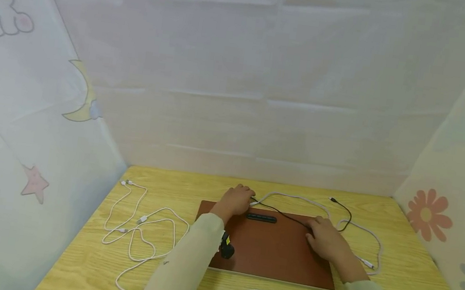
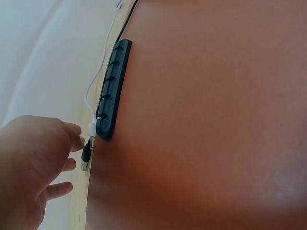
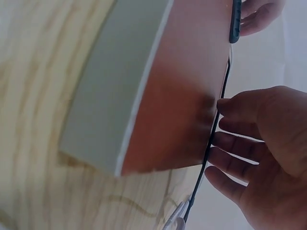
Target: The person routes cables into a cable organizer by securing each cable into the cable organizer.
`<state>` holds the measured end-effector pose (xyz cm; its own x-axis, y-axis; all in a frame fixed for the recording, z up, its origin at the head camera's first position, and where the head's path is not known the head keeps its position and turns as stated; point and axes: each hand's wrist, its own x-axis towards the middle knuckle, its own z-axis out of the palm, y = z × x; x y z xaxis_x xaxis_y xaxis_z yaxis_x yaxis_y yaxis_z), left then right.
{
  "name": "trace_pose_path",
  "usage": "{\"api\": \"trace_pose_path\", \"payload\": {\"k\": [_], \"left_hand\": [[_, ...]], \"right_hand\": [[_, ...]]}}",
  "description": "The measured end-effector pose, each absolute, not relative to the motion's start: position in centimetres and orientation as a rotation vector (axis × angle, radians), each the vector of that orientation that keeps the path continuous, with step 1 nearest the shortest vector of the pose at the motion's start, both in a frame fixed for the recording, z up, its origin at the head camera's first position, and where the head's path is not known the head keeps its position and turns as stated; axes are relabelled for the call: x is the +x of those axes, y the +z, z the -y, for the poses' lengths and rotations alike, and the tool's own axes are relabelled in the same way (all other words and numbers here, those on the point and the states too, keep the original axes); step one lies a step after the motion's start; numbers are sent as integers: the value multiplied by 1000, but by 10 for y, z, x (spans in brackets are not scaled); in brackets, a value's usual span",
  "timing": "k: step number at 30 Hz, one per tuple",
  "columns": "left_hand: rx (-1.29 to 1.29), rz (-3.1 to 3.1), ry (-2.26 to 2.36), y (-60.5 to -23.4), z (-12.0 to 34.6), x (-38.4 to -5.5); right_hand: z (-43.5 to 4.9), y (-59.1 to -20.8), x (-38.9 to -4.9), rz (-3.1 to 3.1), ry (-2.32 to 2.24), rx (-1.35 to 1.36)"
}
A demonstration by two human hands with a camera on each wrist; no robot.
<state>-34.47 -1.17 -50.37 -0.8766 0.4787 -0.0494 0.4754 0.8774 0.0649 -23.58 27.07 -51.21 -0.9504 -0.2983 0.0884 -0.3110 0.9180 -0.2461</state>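
Observation:
A dark cable holder (image 1: 261,217) with several slots lies along the far edge of a brown board (image 1: 275,253). My left hand (image 1: 237,200) is at the holder's left end, its fingertips at the black USB plug (image 2: 86,154) of a thin black cable (image 1: 281,212). A white cable's plug (image 2: 92,130) sits right beside it, at the holder's end slot. My right hand (image 1: 326,238) rests over the board's far right corner and holds the black cable (image 3: 212,134) at its fingertips. The cable runs along the holder's far side.
Several white cables (image 1: 132,232) lie loosely coiled on the wooden table (image 1: 84,263) at the left. Another white cable (image 1: 296,197) curves behind the board and round to the right. The black cable's far connector (image 1: 333,199) lies near the back wall (image 1: 260,134).

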Motion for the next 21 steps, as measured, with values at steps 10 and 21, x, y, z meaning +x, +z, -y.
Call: {"api": "trace_pose_path", "payload": {"k": [10, 21], "left_hand": [[744, -2962, -99, -509, 4, -348], [759, -3003, -107, -504, 2, -342]], "right_hand": [[-269, -513, -236, 2996, 311, 523], [-263, -509, -237, 3015, 339, 520]]}}
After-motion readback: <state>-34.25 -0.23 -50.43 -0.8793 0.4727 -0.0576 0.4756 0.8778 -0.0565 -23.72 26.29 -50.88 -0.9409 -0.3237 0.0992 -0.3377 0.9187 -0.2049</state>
